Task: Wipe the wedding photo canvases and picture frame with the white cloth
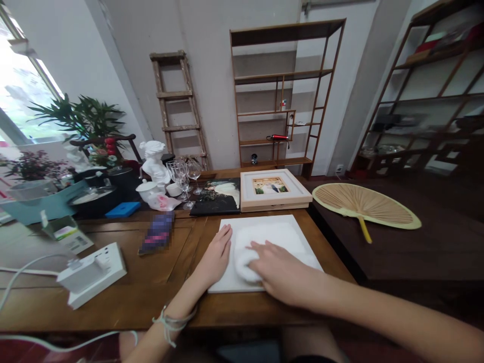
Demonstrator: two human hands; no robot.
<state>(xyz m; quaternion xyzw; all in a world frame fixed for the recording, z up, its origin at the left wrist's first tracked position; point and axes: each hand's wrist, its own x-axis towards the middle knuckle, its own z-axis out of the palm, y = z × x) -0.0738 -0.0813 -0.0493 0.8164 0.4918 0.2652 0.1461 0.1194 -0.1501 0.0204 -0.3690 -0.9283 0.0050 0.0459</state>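
A white square panel (287,229) lies flat on the wooden table (159,292) in front of me. My left hand (215,257) rests flat on the panel's left edge with fingers stretched out. My right hand (278,269) lies palm down on a white cloth (245,262) bunched on the panel, fingers pressed onto it.
Behind the panel sit a framed picture (274,189), a dark painting (217,197), wine glasses (185,176) and a white bust (154,161). A white power strip (93,272) and small box (68,234) lie left. A straw fan (363,204) rests on the dark table to the right.
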